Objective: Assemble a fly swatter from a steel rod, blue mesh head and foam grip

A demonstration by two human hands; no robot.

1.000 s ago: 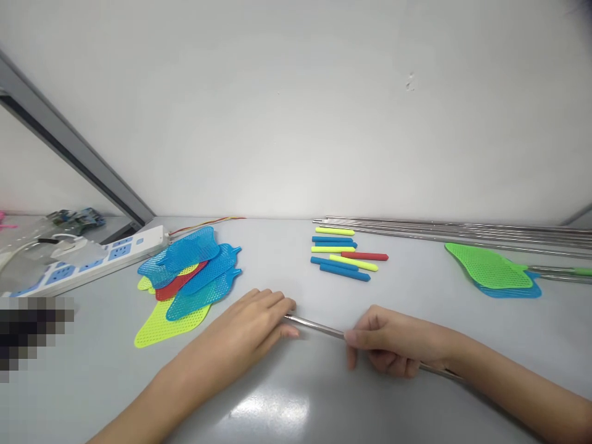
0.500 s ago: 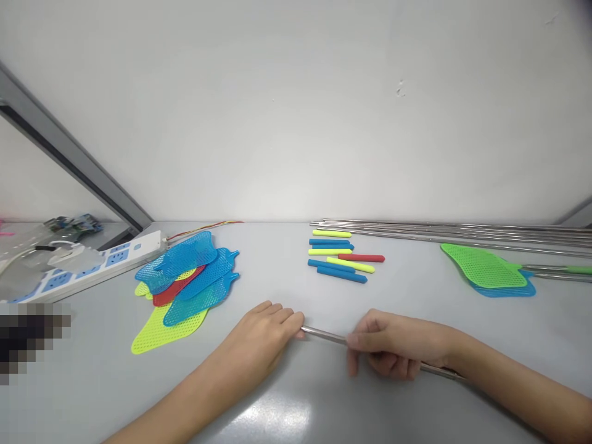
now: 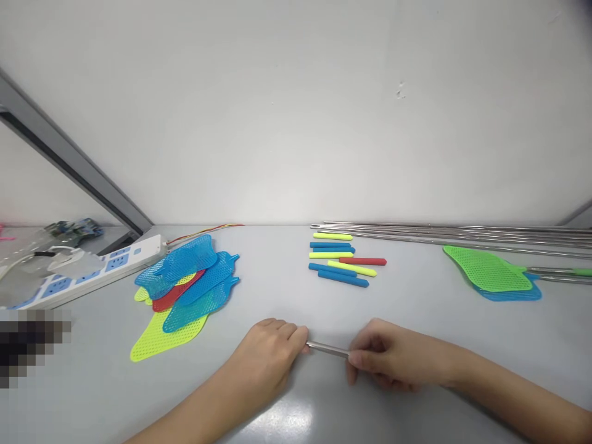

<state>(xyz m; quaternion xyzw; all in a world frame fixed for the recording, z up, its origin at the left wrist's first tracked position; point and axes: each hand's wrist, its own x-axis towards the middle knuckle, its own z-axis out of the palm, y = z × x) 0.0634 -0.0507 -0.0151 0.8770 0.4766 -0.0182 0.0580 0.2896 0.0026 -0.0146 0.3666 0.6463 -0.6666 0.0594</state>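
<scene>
It looks like a small workshop corner, though the wider room cannot be seen. A plain grey table [image 3: 272,277] meets a scuffed white wall [image 3: 277,123], with a grey frame bar [image 3: 74,154] slanting at one side and a multi-socket power strip [image 3: 150,248] on top. Loose parts lie largely grouped by kind: mesh paddles [image 3: 198,311], coloured tubes [image 3: 343,279], long metal rods [image 3: 485,234].

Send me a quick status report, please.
Left hand closed on metal rod. Right hand gripping it too. Colored sticks farther back, not in the way.
</scene>
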